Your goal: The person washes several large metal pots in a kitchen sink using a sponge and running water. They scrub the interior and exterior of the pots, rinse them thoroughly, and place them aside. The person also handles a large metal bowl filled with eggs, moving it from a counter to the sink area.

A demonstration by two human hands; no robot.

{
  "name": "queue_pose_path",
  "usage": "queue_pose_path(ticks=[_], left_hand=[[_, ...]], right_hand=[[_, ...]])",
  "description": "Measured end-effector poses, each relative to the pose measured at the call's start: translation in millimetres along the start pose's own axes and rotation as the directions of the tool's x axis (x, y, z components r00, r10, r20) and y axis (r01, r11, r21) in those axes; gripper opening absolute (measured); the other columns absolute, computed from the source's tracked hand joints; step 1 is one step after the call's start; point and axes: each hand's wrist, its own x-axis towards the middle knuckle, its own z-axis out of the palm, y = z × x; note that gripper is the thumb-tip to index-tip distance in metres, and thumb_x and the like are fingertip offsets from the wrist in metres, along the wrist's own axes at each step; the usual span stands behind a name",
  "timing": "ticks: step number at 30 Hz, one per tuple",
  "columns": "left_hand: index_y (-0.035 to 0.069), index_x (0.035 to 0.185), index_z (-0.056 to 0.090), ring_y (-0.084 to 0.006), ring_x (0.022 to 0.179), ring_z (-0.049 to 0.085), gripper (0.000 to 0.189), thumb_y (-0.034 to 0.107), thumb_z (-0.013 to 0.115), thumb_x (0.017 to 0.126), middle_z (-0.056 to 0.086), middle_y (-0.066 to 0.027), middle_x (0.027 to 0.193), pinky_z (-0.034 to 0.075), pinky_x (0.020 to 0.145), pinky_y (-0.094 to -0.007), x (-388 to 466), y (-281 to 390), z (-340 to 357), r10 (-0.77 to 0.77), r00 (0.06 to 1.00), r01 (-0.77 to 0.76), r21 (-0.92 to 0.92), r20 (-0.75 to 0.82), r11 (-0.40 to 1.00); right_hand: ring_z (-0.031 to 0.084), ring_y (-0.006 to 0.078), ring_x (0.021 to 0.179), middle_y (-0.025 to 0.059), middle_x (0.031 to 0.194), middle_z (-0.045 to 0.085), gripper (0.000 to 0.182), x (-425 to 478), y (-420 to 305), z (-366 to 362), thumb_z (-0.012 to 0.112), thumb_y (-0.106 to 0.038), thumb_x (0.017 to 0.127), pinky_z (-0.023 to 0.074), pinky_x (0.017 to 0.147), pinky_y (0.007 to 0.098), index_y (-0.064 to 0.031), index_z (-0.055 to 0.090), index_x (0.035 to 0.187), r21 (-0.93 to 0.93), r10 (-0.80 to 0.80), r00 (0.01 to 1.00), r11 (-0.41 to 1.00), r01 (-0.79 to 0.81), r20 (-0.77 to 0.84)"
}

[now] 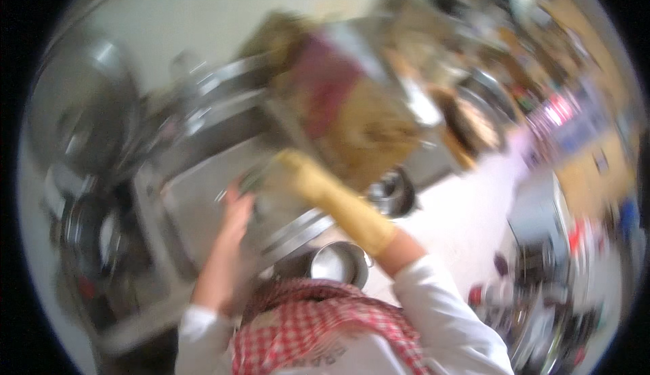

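A long yellow rubber glove (345, 199) covers my right hand (289, 166), which reaches over a stainless steel sink (203, 177). My left hand (237, 202) is bare and sits just to the left of it, also over the basin. Between the two hands is a small dark green thing (249, 179), close to my left fingers. Blur hides what it is and whether either hand grips it. The fingers of both hands are smeared by motion.
Below the sink's right side stands an open metal pot (335, 266). Another metal vessel (393, 192) is farther right. Large round metalware (86, 105) and dark pans (91, 232) crowd the left. A blurred brown and dark-red mass (345, 95) rises beyond the sink.
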Motion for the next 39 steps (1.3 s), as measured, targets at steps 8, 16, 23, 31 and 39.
queue_pose_path(ticks=[8, 16, 23, 31, 39], left_hand=[[0.009, 0.129, 0.041, -0.0314, 0.110, 0.051, 0.057, 0.004, 0.047, 0.072, 0.051, -0.0135, 0.118, 0.041, 0.097, -0.0481, 16, 10, -5, -0.290, 0.918, 0.396, -0.596, 0.271, 0.699], [0.009, 0.139, 0.038, -0.0304, 0.119, 0.046, 0.062, 0.002, 0.050, 0.078, 0.046, -0.0148, 0.129, 0.035, 0.104, -0.0460, 2, 80, -30, 0.039, 0.930, -0.023, -0.047, 0.366, 0.999], [0.008, 0.131, 0.038, -0.0357, 0.129, 0.039, 0.056, 0.007, 0.060, 0.079, 0.037, -0.0171, 0.139, 0.030, 0.110, -0.0500, 32, 120, -52, 0.677, 0.157, -0.717, 0.554, 0.719, -0.423], [0.005, 0.127, 0.047, -0.0324, 0.090, 0.060, 0.046, 0.005, 0.057, 0.082, 0.059, -0.0160, 0.098, 0.051, 0.076, -0.0437, 64, 130, -43, 0.557, 0.549, -0.677, 0.722, 0.623, -0.140], [0.002, 0.087, 0.068, -0.0387, 0.087, 0.065, 0.019, 0.016, 0.064, 0.075, 0.066, -0.0236, 0.088, 0.050, 0.074, -0.0486, 67, 117, -26, 0.090, 0.966, -0.257, 0.892, 0.241, 0.371]], right_hand=[[0.025, 0.0392, 0.138, 0.0289, 0.146, 0.027, 0.112, -14, 24, 46, 0.082, -0.046, 0.064, 0.0248, 0.112, 0.0392, 0.0006, 0.021, 0.146, 0.058, -0.211, 0.977, 0.976, 0.209, 0.026], [0.061, 0.0153, 0.075, 0.0036, 0.098, 0.059, 0.069, 35, 35, 47, 0.076, -0.007, 0.071, 0.0519, 0.053, 0.0313, -0.0169, 0.041, 0.129, 0.814, 0.082, 0.970, 0.530, -0.238, 0.230], [0.066, 0.0214, 0.083, 0.0081, 0.100, 0.065, 0.056, 81, 8, 26, 0.072, -0.007, 0.074, 0.0541, 0.066, 0.0355, -0.0089, 0.053, 0.127, 0.441, 0.127, 0.936, 0.856, -0.270, 0.327], [0.067, 0.0224, 0.086, 0.0113, 0.099, 0.068, 0.047, 120, -21, 15, 0.072, -0.010, 0.074, 0.0541, 0.070, 0.0352, -0.0066, 0.061, 0.120, -0.655, 0.223, 0.906, 0.752, 0.075, 0.360], [0.068, 0.0286, 0.096, 0.0150, 0.105, 0.068, 0.030, 120, -51, 30, 0.060, -0.023, 0.084, 0.0529, 0.077, 0.0405, -0.0065, 0.060, 0.110, -0.813, 0.099, 0.992, 0.583, 0.002, 0.073]])
